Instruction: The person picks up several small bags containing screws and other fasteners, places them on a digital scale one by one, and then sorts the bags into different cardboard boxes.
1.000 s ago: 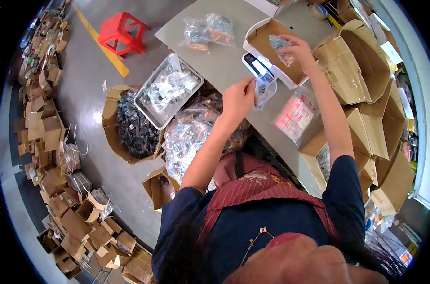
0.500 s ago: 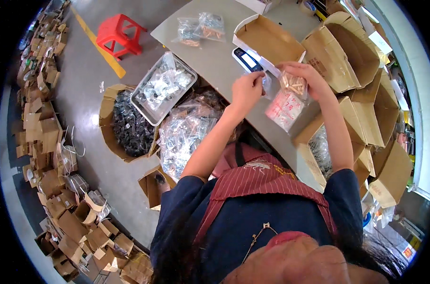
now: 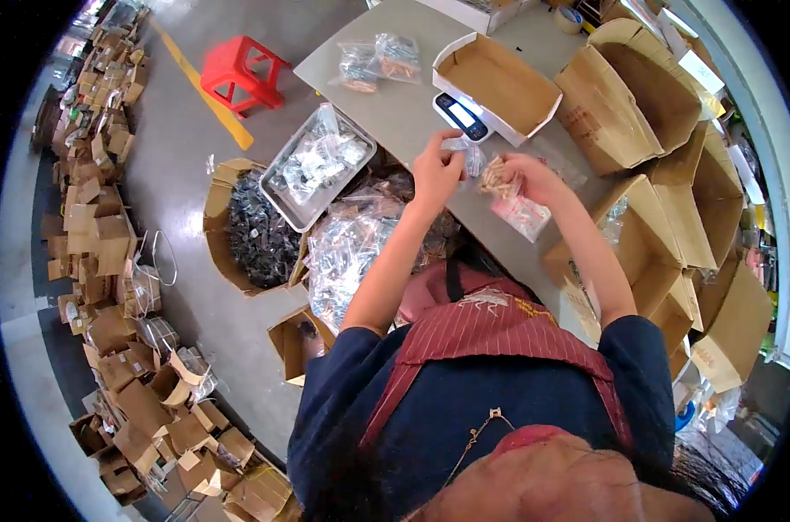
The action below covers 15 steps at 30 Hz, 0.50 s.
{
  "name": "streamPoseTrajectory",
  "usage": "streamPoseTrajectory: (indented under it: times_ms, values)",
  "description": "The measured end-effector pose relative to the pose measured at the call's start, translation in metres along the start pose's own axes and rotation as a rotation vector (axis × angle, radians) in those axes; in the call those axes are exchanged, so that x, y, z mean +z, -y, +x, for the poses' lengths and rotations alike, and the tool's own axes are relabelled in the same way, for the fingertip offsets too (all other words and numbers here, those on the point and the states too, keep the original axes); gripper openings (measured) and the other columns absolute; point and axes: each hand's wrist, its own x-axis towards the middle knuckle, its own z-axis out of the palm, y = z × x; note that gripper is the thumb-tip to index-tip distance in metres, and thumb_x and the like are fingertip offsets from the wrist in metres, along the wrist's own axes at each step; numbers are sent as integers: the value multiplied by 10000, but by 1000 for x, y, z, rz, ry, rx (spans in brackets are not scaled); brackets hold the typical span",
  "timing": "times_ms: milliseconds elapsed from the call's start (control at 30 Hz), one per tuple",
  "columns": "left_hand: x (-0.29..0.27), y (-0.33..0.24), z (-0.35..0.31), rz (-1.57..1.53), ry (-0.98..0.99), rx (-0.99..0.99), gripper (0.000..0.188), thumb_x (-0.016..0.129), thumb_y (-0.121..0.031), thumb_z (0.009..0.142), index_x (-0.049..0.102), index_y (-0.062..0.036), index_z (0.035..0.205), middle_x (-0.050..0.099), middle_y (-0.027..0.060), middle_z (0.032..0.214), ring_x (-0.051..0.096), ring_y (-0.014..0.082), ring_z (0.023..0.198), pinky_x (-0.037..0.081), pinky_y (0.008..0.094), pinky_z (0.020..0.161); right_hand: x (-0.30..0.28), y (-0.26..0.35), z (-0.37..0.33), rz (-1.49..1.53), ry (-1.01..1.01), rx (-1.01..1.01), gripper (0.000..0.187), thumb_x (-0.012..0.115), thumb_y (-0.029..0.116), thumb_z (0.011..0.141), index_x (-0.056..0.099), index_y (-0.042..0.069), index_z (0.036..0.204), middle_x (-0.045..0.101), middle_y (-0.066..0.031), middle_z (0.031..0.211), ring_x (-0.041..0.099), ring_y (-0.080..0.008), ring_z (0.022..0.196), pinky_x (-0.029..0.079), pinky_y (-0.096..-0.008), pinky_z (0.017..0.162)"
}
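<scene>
Over the table's near edge, my left hand (image 3: 438, 174) pinches a small clear plastic bag (image 3: 474, 161) with greyish contents too small to make out. Just to its right, my right hand (image 3: 532, 178) is closed on a bag of wooden dowels (image 3: 497, 180), held close to the clear bag. Below the right hand is a white packet with red print (image 3: 523, 215); whether it is attached to the dowel bag I cannot tell. Beyond my hands sits a small device with a lit screen (image 3: 462, 117), beside a shallow cardboard tray (image 3: 499, 83).
Filled clear bags (image 3: 379, 63) lie at the table's far left. Open cardboard boxes (image 3: 625, 96) crowd the right side. Left of the table are a metal tray of bagged hardware (image 3: 316, 165), a carton of black parts (image 3: 260, 230) and a red stool (image 3: 243, 74).
My right hand has moved left with the dowel bag, nearer to my left hand. The tray and device now show more fully, and the whole view has shifted slightly.
</scene>
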Motion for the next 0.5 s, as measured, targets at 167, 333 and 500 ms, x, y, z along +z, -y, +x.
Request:
streamPoseTrajectory:
  times_ms: [167, 333, 500]
  values:
    - [-3, 2, 2, -421, 84, -46, 387, 541, -2, 833, 580, -19, 1217, 525, -5, 595, 476, 75, 510, 371, 231, 489, 3, -23, 11, 226, 24, 84, 281, 532, 2, 690, 598, -11, 963, 617, -74, 904, 617, -178, 808, 534, -318, 749]
    - [-1, -17, 0, -487, 208, -54, 494, 551, -2, 796, 552, -13, 1290, 500, -19, 578, 442, 62, 482, 347, 224, 470, 4, -3, -8, 134, 48, -128, 283, 549, 8, 715, 617, -34, 986, 639, -82, 926, 626, -191, 840, 544, -332, 792]
    - [8, -47, -11, -674, 258, 2, 545, 546, 15, 763, 525, -10, 1308, 500, -30, 564, 431, 43, 465, 333, 200, 459, 18, 33, -57, 275, 54, -131, 480, 555, 8, 710, 576, -50, 1186, 664, -111, 1036, 666, -217, 911, 558, -377, 839]
